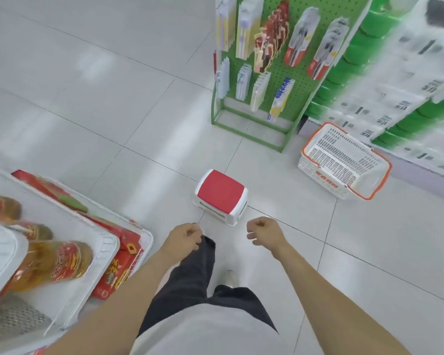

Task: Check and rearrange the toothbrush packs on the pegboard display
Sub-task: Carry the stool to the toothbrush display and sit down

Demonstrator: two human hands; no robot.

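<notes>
A green pegboard display [303,80] stands on the floor at the upper right, some way ahead of me. Toothbrush packs [301,37] hang on it in two rows: pale packs at the left, a red patterned pack [272,34] in the middle, red-and-grey packs at the right, smaller white and blue packs [281,98] below. My left hand [186,237] and my right hand [264,233] hang low in front of my body, fingers loosely curled, holding nothing. Both are far from the display.
A small white stool with a red top [221,196] sits on the tiled floor just ahead of my hands. A white basket with orange rim [344,160] lies right of the display. Shelves with oil bottles [54,262] stand at my left; green-and-white stock fills the right.
</notes>
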